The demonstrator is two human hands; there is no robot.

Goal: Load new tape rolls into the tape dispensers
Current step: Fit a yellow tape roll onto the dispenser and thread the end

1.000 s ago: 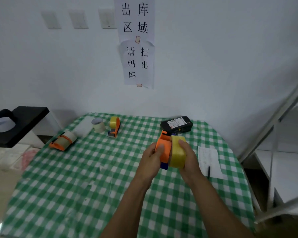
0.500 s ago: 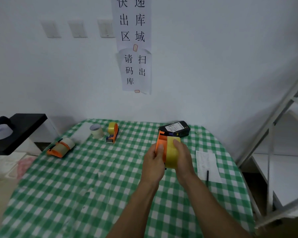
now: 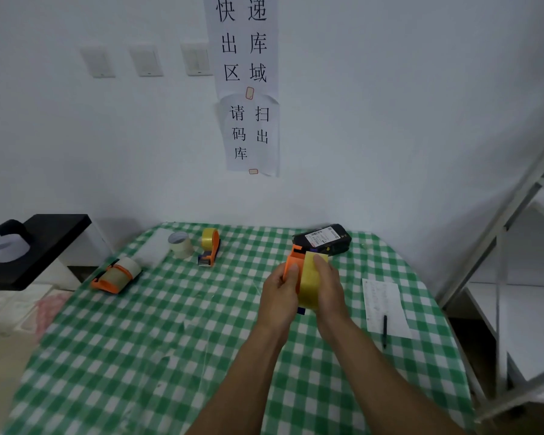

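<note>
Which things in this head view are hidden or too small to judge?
- Whether the yellow tape roll sits on the orange dispenser: hidden by the left hand and right hand.
- Writing on the paper sheet: too small.
- White thing on the black shelf: cut off by the left edge.

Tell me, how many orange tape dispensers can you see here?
3. One is held in both hands with a yellow roll, one stands upright near the table's far edge, and one lies on its side at the table's left edge.
</note>
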